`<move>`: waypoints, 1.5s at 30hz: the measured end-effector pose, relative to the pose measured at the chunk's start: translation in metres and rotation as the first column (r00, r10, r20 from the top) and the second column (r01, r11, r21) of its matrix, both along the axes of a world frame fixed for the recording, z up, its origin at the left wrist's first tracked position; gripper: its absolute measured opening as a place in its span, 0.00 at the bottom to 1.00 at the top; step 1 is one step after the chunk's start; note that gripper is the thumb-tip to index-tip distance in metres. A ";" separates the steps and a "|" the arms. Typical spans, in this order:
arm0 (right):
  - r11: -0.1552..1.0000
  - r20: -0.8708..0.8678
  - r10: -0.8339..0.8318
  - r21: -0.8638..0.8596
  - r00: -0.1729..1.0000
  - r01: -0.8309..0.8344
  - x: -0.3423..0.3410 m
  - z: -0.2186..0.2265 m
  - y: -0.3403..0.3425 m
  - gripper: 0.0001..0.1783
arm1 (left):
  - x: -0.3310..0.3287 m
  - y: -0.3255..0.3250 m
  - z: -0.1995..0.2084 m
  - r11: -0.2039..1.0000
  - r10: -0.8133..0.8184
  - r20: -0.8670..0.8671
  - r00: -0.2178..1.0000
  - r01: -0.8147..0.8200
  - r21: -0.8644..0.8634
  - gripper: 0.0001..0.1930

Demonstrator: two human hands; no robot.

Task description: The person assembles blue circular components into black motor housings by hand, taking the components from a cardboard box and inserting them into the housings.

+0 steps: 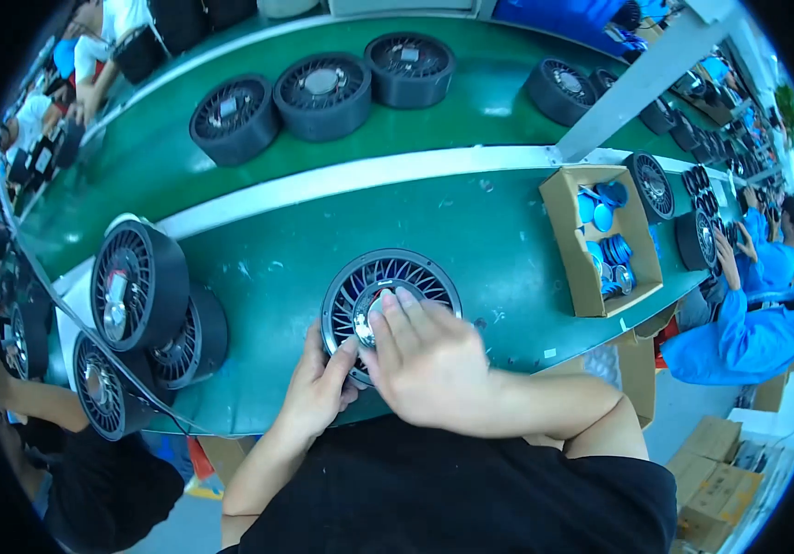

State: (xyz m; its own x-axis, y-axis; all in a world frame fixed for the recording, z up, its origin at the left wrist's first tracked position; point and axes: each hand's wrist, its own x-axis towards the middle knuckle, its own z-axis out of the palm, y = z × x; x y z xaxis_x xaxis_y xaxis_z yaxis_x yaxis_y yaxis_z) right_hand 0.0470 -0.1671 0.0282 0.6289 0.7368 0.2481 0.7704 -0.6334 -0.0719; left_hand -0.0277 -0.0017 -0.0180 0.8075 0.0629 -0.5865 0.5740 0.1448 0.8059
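On the green bench in front of me lies a round black spoked unit (392, 263), like a fan or a wheel, with a shiny silver disc (366, 323) at its centre. My left hand (320, 377) grips its near left rim, the thumb on top and the other fingers partly hidden underneath. Across the centre lies my right hand (429, 355), its fingers stretched out flat over part of the silver disc. The palm hides the near right part of the unit.
A cardboard box (563, 245) of blue and silver round discs stands to the right. Several similar black units (152, 286) are stacked at the left, beside a cable. More units (323, 97) sit on the far green belt (305, 171), behind a white rail. People work at both sides.
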 end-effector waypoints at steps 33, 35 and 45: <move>0.572 -0.954 0.297 0.198 0.024 0.796 0.081 -0.013 -0.097 0.27 | 0.247 0.194 -0.066 0.288 0.941 0.269 0.207 -0.907 -0.308 0.19; 0.497 -0.944 0.324 0.227 0.063 0.838 0.048 -0.024 -0.081 0.32 | 0.254 0.205 -0.065 0.429 0.890 0.262 0.374 -0.882 -0.196 0.16; 0.825 -0.055 -0.566 -0.046 0.823 0.564 0.157 -0.021 -0.218 0.22 | 0.131 0.059 0.011 0.869 0.155 0.620 0.769 -0.404 0.284 0.19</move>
State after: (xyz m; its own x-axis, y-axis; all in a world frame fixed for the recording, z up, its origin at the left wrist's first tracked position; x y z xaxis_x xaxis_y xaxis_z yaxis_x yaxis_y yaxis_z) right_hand 0.2042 -0.3853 0.0073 0.9506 0.2536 0.1790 0.2717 -0.9587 -0.0847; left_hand 0.1031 0.0575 -0.0071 0.8860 0.4549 0.0898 -0.0160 -0.1635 0.9864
